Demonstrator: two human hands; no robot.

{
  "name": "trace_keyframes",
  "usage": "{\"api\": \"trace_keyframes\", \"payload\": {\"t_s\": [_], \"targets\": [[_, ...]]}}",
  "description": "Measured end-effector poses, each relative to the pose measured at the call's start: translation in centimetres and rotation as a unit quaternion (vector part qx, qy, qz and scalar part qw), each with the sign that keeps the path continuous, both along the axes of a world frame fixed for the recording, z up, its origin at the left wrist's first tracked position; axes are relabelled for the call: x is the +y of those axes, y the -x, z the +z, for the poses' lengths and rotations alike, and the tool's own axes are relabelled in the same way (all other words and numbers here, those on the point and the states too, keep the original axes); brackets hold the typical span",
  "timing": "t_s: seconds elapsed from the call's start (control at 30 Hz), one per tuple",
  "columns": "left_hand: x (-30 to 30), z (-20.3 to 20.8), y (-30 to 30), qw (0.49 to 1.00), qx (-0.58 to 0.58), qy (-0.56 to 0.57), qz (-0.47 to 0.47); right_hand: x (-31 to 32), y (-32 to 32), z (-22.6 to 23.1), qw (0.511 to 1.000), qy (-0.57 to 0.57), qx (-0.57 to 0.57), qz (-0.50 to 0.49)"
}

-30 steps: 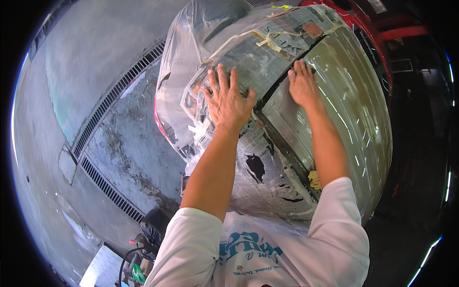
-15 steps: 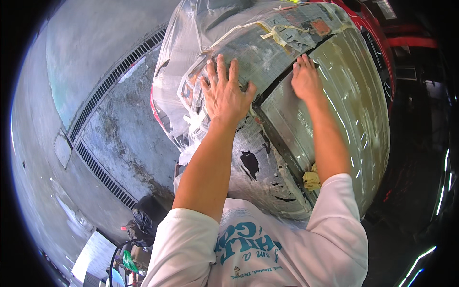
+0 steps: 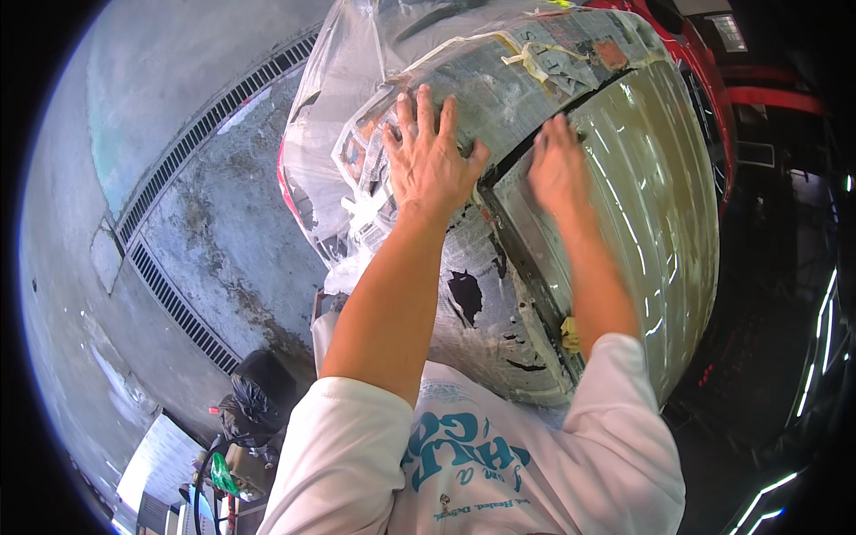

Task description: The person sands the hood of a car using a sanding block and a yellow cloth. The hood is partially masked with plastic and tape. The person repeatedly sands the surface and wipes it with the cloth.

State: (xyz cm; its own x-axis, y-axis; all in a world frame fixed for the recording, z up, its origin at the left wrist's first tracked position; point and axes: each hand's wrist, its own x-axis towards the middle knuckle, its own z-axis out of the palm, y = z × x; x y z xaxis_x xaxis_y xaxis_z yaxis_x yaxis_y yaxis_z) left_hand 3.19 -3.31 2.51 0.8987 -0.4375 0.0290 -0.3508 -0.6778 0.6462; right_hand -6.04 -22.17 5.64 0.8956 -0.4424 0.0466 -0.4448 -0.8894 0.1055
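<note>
Right hand (image 3: 560, 169) blurred; I can't tell whether anything lies beneath it. Left hand (image 3: 432, 169): palm hidden from me, only back showing. Yellow crumpled piece (image 3: 569, 333) partly covered by right forearm (image 3: 602, 276). Clear plastic sheeting (image 3: 341, 58) cut off at top edge, white shirt (image 3: 553, 490) at lower edge. Clutter near green item (image 3: 223, 474), lower left, too small for me to identify.

Place: looks like a vehicle-body workshop | signs: glossy, streaked olive panel (image 3: 644, 201), bordered by torn, smeared masking paper (image 3: 499, 100) | covers: translucent plastic film (image 3: 310, 165) draped beyond the paper, pale yellow tape (image 3: 525, 61) across it | underfoot: stained, scuffed concrete (image 3: 201, 209), crossed by long slotted drain grating (image 3: 183, 311)
</note>
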Motion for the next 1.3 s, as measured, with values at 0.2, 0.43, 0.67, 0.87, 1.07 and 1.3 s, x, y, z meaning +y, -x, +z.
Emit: {"api": "trace_keyframes", "payload": {"t_s": [0.2,0.43,0.67,0.87,1.07,1.3], "targets": [[0.3,-0.1,-0.3,1.000,0.002,-0.006,-0.002,8.8,5.0,1.0,0.990,-0.093,0.020,0.102],[0.0,-0.1,-0.2,1.000,0.002,-0.006,-0.004,-0.8,0.8,-0.6,0.999,0.005,-0.022,0.030],[0.2,-0.1,-0.3,1.000,0.003,-0.012,-0.002,3.3,3.4,0.6,0.991,-0.121,-0.016,0.055],[0.0,-0.5,-0.4,1.000,-0.001,-0.015,-0.002,-1.2,1.0,-1.4,0.997,0.001,-0.042,0.059],[0.1,-0.7,-0.2,1.000,-0.010,-0.013,0.005,8.3,6.5,0.7,0.983,-0.090,0.025,0.159],[-0.1,-0.9,-0.2,0.999,-0.032,0.023,0.014,6.2,7.1,0.6,0.984,-0.099,-0.016,0.145]]}}
